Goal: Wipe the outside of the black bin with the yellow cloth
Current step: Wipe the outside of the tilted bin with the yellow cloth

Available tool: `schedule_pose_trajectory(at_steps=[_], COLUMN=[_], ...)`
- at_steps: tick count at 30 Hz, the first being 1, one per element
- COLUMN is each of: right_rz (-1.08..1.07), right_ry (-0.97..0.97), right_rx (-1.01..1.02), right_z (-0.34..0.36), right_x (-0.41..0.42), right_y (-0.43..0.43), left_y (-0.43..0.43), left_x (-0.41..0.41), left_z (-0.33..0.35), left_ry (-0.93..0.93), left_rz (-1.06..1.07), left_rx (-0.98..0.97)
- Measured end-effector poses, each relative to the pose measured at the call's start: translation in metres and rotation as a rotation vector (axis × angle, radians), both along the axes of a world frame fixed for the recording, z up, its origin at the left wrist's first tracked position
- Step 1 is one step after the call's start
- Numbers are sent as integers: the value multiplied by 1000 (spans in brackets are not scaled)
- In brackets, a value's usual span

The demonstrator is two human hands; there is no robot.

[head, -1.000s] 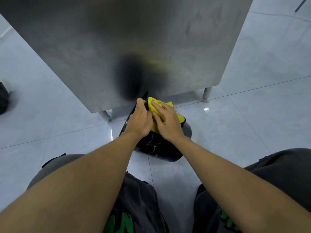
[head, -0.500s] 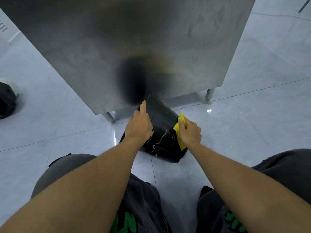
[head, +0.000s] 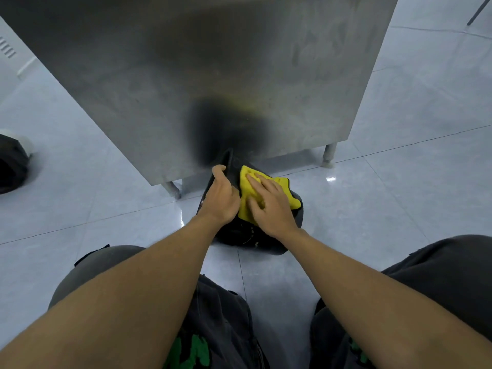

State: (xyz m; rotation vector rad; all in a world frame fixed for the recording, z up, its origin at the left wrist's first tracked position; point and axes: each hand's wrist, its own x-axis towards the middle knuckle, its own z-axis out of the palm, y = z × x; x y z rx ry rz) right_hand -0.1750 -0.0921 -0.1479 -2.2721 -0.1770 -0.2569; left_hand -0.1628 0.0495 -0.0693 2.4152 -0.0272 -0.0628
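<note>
Centre of frame: black bin (head: 247, 237) tipped on its side on the pale tiled floor (head: 399, 187), its upper end tucked against the bottom edge of a steel cabinet (head: 213, 62). Left hand (head: 222, 199) clenched over the bin's left rim, thumb hooked at the top edge. Right hand (head: 271, 206) lies flat, fingers spread and released, pressing the yellow cloth (head: 249, 186) onto the bin's upturned side; cloth corners stick out past the fingers toward upper right. Cabinet leg (head: 328, 154) stands right of centre, another leg (head: 171, 189) just left of the bin. Open floor on both sides and below. Dark object (head: 12, 166) at left edge, well apart.
</note>
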Motion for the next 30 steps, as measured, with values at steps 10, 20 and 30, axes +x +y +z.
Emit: schedule_pose_trajectory(at_steps=[10,20,30], right_rz=[-147,164,-172], right_ry=[151,-193,154], right_rx=[29,-141,-40], right_z=[-12,-5,-11], right_x=[21,-30,16], right_y=[-17,-1,-8], left_y=[-3,-11,-9], left_x=[-10,2,0], left_z=[-3,1,1], left_ry=[5,83,43], left_rz=[51,111,149], left_rx=[75,24,-125])
